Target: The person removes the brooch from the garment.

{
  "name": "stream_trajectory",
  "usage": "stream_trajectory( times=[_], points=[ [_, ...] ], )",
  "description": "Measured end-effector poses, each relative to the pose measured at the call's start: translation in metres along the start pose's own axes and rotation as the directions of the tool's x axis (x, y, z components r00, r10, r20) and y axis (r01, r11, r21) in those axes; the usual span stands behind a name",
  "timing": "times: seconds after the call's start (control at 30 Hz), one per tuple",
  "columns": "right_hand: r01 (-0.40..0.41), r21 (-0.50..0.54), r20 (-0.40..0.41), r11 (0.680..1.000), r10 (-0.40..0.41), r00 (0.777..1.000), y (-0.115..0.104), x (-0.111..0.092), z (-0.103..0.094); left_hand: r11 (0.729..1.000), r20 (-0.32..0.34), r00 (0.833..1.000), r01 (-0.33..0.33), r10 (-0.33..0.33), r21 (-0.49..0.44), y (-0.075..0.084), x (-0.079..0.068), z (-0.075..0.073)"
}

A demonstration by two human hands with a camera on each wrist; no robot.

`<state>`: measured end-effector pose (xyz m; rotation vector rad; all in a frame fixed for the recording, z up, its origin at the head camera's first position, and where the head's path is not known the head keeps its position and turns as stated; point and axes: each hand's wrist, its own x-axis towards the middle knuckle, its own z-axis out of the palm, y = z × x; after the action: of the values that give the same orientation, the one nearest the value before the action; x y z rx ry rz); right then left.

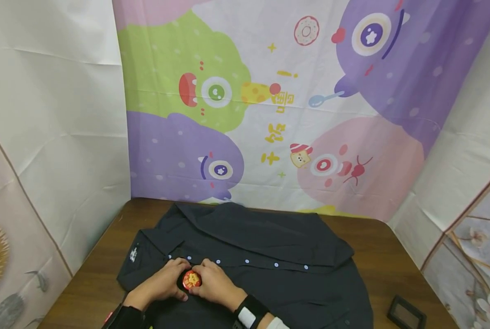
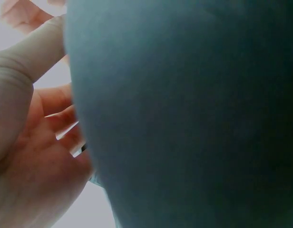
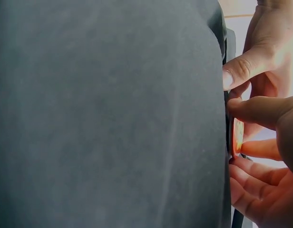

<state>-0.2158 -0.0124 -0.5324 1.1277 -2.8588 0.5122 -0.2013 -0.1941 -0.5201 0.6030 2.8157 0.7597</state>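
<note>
A dark button-front shirt lies spread over the table. On its left front part sits a round red-and-gold badge, seen edge-on in the right wrist view. My right hand pinches the badge's edge between thumb and finger. Just left of the badge, my left hand touches the cloth, thumb nearer me and fingers farther away. Its thumb presses against the shirt in the right wrist view; whether it grips the cloth is hidden. Dark cloth fills most of both wrist views. The badge's back is out of sight.
The brown wooden table shows around the shirt. A small dark rectangular frame lies at the front right. Behind the table hangs a cartoon-printed cloth, with white sheets at the sides.
</note>
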Motion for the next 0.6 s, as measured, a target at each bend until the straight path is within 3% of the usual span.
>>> stream_trajectory(
  times=[0.3, 0.6],
  points=[
    [-0.041, 0.033, -0.018, 0.999, 0.042, 0.999, -0.0008, -0.0003, 0.0020, 1.000, 0.000, 1.000, 0.005, -0.005, -0.006, 0.0008, -0.0006, 0.0004],
    [-0.033, 0.060, -0.002, 0.998, 0.033, 0.999, -0.0006, -0.0010, 0.0013, 1.000, -0.005, 1.000, -0.008, 0.008, 0.006, 0.0006, -0.0019, 0.0007]
  ],
)
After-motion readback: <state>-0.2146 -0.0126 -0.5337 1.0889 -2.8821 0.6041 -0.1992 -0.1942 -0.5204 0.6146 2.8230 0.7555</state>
